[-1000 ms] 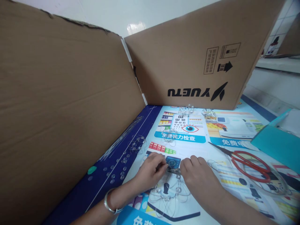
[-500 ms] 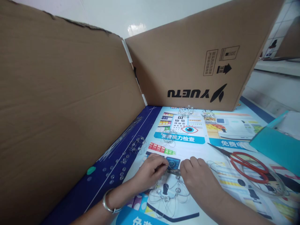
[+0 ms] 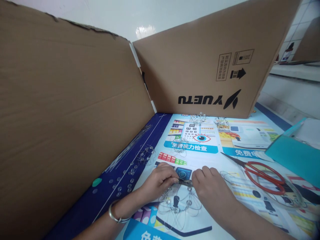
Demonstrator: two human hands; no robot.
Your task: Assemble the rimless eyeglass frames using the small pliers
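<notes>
My left hand (image 3: 160, 180), with a silver bangle at the wrist, pinches the thin wire of a beaded wire piece (image 3: 176, 210). Curled fingers of my right hand (image 3: 210, 186) wrap round small metal pliers (image 3: 185, 182), whose jaws point left and meet the left fingertips. Below both hands, the piece spreads in thin loops with clear round beads. Where exactly the jaws grip the wire is too small to tell.
Red-handled scissors (image 3: 265, 176) lie at right, near a teal box (image 3: 295, 150). Loose clear beads (image 3: 132, 180), wires (image 3: 127, 150) and a green piece (image 3: 97, 182) lie at left. Other beaded wire pieces (image 3: 198, 119) sit further back. Cardboard panels (image 3: 200, 66) stand behind and at left.
The left thumb and fingertips have closed in against the tip of the pliers. The right hand has hardly moved, and the view has shifted slightly.
</notes>
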